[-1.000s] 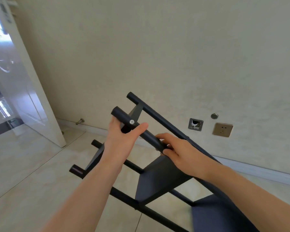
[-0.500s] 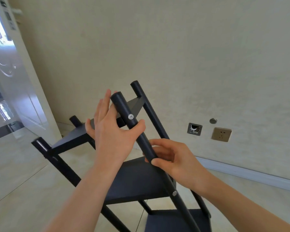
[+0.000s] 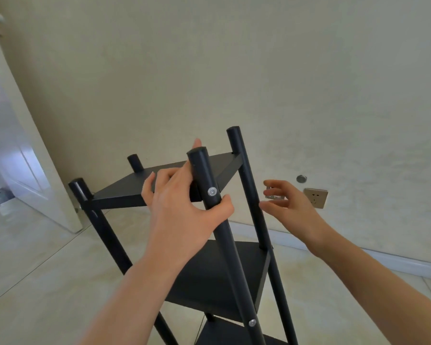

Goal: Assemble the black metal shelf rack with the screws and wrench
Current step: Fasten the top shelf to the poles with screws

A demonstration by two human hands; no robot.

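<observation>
The black metal shelf rack (image 3: 125, 192) stands nearly upright on the tiled floor, with several round posts and flat shelves. My left hand (image 3: 182, 207) holds the near post (image 3: 228, 245) just below its top, thumb curled under a silver screw head (image 3: 212, 191), fingers reaching over the top shelf. My right hand (image 3: 288, 207) hovers to the right of the far right post (image 3: 246, 185), fingers spread and loosely bent, touching nothing. A second screw (image 3: 252, 322) shows lower on the near post. No wrench is in sight.
A beige wall (image 3: 234, 70) rises close behind the rack, with a wall socket (image 3: 315, 197), a round cap (image 3: 301, 178) and an open metal box partly behind my right hand. A white door (image 3: 23, 150) stands open at the left. A white baseboard (image 3: 396, 263) runs along the floor.
The rack has swung from lying tilted to nearly upright. My right hand let go of the near post and moved out to the right; my left hand kept its hold near the top.
</observation>
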